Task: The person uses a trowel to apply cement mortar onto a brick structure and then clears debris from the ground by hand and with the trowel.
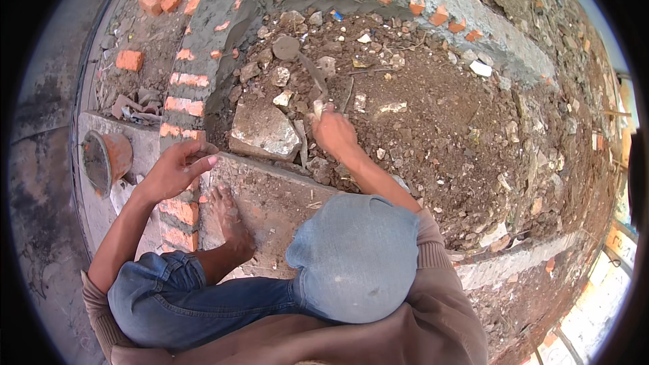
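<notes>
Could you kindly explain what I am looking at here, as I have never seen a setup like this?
There is no machine here: these are a person's bare hands. The single round-edged picture comes from a wide fisheye camera on the person's head, looking down, so straight edges bend near the rim. The right hand grips a trowel over the soil, which is scattered with stones. The left hand appears to hold nothing; its fingertips are near the corner of a board, though contact is unclear. Bricks set in grey mortar run along the left and top. An orange bucket is at far left.
</notes>
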`<control>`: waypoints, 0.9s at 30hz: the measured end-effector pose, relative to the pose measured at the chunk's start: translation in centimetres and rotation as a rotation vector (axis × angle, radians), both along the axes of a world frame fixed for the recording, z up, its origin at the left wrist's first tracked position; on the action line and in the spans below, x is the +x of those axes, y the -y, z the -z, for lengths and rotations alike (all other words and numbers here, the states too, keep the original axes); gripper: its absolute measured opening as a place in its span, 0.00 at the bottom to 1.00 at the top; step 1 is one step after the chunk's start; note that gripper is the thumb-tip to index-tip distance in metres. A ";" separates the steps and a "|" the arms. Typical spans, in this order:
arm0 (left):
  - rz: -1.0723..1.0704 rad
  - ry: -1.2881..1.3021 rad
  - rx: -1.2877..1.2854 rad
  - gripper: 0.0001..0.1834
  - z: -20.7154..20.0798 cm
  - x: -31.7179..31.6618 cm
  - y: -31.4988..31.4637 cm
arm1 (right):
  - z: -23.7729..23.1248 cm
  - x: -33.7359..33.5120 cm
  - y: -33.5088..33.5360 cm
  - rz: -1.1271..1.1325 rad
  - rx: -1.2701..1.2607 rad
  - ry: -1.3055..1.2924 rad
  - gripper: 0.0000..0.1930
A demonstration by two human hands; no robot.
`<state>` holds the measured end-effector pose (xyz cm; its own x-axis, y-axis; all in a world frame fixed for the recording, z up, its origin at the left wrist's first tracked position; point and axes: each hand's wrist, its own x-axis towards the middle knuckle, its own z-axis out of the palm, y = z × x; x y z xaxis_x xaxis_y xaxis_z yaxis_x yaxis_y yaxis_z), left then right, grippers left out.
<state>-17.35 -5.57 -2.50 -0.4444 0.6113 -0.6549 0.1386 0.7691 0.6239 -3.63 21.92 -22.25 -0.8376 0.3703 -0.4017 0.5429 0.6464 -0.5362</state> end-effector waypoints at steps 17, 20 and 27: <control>-0.045 0.045 -0.049 0.13 2.7 -0.6 -0.6 | -0.3 33.4 -45.0 0.984 0.762 0.153 0.22; -0.037 0.030 -0.085 0.14 1.3 -0.4 -1.6 | 0.8 27.2 -47.4 0.719 0.673 0.196 0.16; 0.100 -0.060 -0.075 0.16 2.6 -1.5 -3.8 | 2.5 18.7 -41.2 0.661 0.485 0.073 0.21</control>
